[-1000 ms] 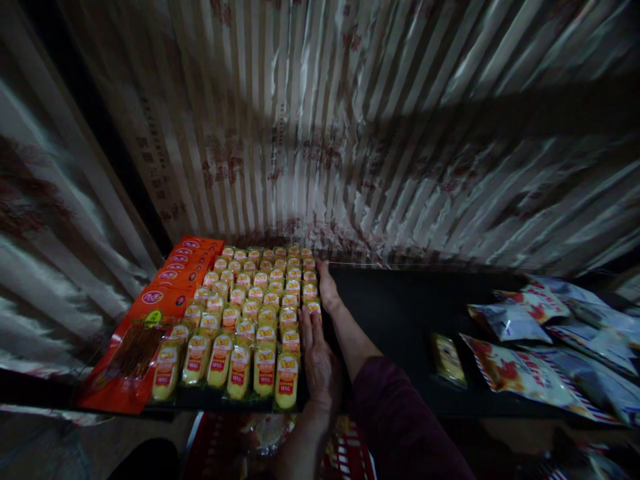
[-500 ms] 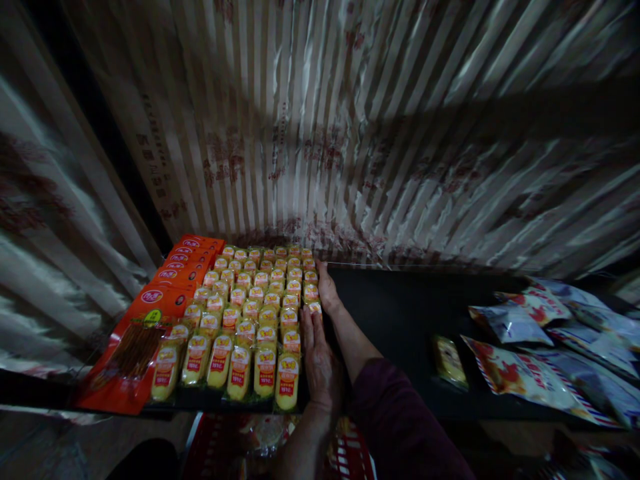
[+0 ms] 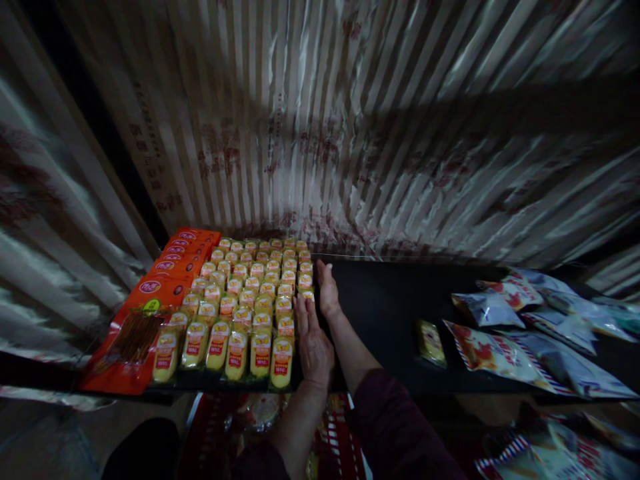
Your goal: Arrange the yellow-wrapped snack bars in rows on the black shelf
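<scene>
Several rows of small yellow snack packets [image 3: 250, 300] lie packed together on a dark shelf [image 3: 395, 320]. My left hand [image 3: 313, 340] rests flat, fingers straight, against the right side of the front packets. My right hand [image 3: 327, 290] lies flat further back along the same right side, its fingers stretched toward the wall. Neither hand holds anything. A dark red sleeve [image 3: 395, 433] covers my right forearm.
Orange packets [image 3: 150, 300] line the left side of the yellow ones. One loose yellow packet [image 3: 431, 342] lies mid-shelf, and silvery bags with red print [image 3: 505, 353] lie at the right. A striped, crinkled covering [image 3: 350, 133] backs the shelf. A red basket [image 3: 340, 447] sits below.
Both hands have stayed flat against the packets' right side, sliding slightly left with them. The view has dropped a little, showing more below the shelf.
</scene>
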Available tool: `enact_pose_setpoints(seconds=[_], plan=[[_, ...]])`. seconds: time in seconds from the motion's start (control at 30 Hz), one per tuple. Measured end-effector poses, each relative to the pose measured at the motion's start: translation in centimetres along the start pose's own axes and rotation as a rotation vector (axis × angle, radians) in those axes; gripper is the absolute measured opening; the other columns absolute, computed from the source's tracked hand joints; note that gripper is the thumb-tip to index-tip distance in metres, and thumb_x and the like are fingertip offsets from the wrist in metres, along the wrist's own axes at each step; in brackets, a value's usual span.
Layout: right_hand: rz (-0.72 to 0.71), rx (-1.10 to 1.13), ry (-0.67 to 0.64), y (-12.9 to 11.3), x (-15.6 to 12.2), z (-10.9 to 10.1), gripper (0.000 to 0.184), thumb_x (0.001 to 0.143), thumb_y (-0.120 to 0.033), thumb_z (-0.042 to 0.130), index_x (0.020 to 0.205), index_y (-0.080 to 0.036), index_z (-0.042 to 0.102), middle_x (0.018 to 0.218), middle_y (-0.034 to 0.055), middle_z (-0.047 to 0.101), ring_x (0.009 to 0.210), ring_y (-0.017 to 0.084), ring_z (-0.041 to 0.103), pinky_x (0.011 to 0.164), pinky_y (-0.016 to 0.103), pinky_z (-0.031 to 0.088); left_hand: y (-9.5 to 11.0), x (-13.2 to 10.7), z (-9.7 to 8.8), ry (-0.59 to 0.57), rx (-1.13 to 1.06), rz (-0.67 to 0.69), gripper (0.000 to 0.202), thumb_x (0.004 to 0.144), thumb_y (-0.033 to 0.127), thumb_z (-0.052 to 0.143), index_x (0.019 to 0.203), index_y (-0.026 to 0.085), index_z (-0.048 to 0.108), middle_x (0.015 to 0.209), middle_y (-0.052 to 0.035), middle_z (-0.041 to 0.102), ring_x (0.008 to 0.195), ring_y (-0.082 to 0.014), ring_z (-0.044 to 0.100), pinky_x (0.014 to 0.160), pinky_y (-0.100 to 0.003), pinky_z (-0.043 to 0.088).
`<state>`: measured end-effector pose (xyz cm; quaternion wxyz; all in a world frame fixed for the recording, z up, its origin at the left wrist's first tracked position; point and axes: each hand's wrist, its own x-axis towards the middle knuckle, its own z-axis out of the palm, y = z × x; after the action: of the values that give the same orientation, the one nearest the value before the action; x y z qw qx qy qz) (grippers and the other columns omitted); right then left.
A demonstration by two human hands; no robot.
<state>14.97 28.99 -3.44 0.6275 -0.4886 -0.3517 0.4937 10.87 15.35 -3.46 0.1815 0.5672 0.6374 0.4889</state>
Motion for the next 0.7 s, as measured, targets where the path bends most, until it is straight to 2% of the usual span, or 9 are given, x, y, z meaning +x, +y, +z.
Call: enact_pose_setpoints(seconds=[0.17,0.37,0.53,0.7], plan=[[-0.024,-0.027,0.029,-0.8,-3.0,-1.2,0.074,0.082,-0.07,0.039,0.13,-0.017,0.054,0.143,0.0071,0.045,0.136,0.021,0.037,0.115,0.036,0.026,-0.1,-0.2,0.2,0.042,0.043,0.075,0.057,0.084,0.001,0.03,0.14,0.01,0.039,0.151,-0.0152,0.03,0.143,-0.0203,0.015,0.118,-0.045,0.021],[-0.036,-0.074,0.058,-1.8,-7.2,-3.1,0.077,0.08,-0.072,0.038,0.131,-0.016,0.053,0.144,0.008,0.045,0.135,0.022,0.039,0.114,0.036,0.027,-0.1,-0.3,0.0,0.039,0.09,0.156,0.049,0.086,0.004,0.034,0.133,0.011,0.047,0.147,-0.0161,0.038,0.142,-0.0218,0.02,0.116,-0.047,0.024],[-0.061,-0.088,0.123,-2.2,-10.3,-4.5,0.077,0.081,-0.071,0.035,0.13,-0.014,0.053,0.142,0.0101,0.047,0.135,0.021,0.04,0.113,0.036,0.029,0.5,-1.5,-1.4,-0.091,0.117,0.19,0.05,0.086,0.003,0.034,0.133,0.012,0.047,0.15,-0.0145,0.032,0.143,-0.022,0.018,0.117,-0.047,0.024],[-0.04,-0.117,0.131,-1.8,-13.5,-5.3,0.075,0.083,-0.069,0.033,0.126,-0.014,0.057,0.138,0.0117,0.052,0.129,0.022,0.047,0.11,0.037,0.034,0.2,-3.6,-3.2,-0.254,0.126,0.209,0.049,0.086,0.006,0.034,0.133,0.015,0.047,0.15,-0.0122,0.034,0.141,-0.0207,0.024,0.116,-0.045,0.027]])
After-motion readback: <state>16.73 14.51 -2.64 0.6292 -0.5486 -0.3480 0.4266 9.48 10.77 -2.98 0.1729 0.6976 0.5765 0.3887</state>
